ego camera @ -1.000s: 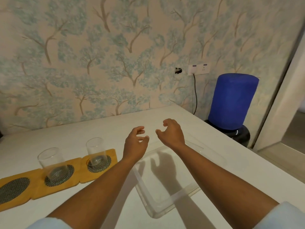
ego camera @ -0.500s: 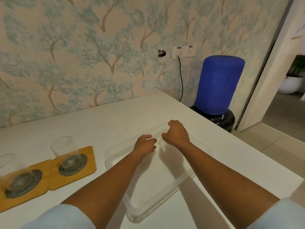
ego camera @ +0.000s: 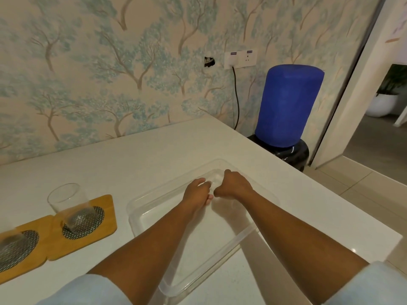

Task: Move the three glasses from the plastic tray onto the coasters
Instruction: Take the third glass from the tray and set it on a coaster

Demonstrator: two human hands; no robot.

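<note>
White table (ego camera: 154, 155) | clear glass (ego camera: 214, 180) barely visible | both hands cupping it

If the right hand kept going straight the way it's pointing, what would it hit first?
Probably the clear glass just ahead of the right hand, inside the plastic tray. The glass is barely visible, so that is uncertain.

Tree-patterned wallpaper (ego camera: 110, 73) behind a white table (ego camera: 132, 161) — blue-covered water dispenser (ego camera: 288, 106) beside a doorway.
</note>
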